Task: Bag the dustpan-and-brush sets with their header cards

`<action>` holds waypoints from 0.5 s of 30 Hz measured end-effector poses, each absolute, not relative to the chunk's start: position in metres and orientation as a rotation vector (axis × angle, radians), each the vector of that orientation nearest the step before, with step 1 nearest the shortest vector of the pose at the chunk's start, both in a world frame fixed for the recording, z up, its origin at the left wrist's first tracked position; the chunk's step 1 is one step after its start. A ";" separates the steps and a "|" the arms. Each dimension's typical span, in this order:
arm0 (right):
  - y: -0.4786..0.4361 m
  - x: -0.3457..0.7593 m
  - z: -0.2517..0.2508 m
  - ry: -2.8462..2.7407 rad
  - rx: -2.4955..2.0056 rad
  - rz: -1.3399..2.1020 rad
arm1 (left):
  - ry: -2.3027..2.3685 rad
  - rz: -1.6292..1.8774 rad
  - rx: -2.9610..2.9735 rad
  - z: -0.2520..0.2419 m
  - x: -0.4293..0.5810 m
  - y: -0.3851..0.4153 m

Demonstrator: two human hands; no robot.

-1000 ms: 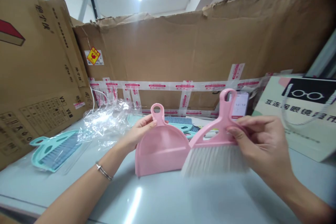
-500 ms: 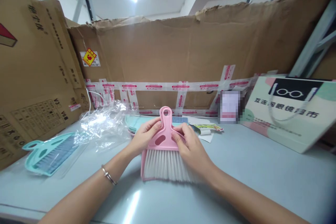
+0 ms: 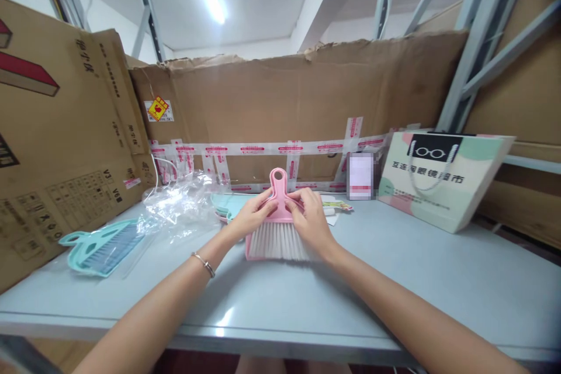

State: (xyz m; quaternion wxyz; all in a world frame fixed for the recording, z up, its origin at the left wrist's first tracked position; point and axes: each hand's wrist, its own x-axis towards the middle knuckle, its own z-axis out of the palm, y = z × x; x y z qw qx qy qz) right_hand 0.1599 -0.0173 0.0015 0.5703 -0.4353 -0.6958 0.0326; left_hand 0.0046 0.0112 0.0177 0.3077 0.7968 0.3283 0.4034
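The pink brush [image 3: 280, 217] is laid against the pink dustpan [image 3: 248, 249] with the handles seemingly lined up, so their pairing is judged nearly done, though release is not yet made and any locking cannot be told. Both are held upright left of the paper bag [image 3: 442, 193], gripped from either side by the left hand [image 3: 252, 214] and right hand [image 3: 314, 223]. White bristles are pointed downward, partly hidden by the right hand.

Pink brush [image 3: 279, 216] upright, white bristles down, holed handle up, set against pink dustpan [image 3: 248, 249] behind.
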 end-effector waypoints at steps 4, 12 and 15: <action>-0.020 0.161 -0.002 -1.620 -0.986 0.012 | 0.910 1.119 2.240 0.011 0.003 0.012; -0.025 0.152 -0.003 -1.582 -0.889 0.104 | 0.999 1.133 2.410 0.019 -0.005 -0.004; -0.027 0.151 -0.003 -1.560 -0.873 0.118 | 1.000 1.126 2.458 0.022 -0.005 -0.009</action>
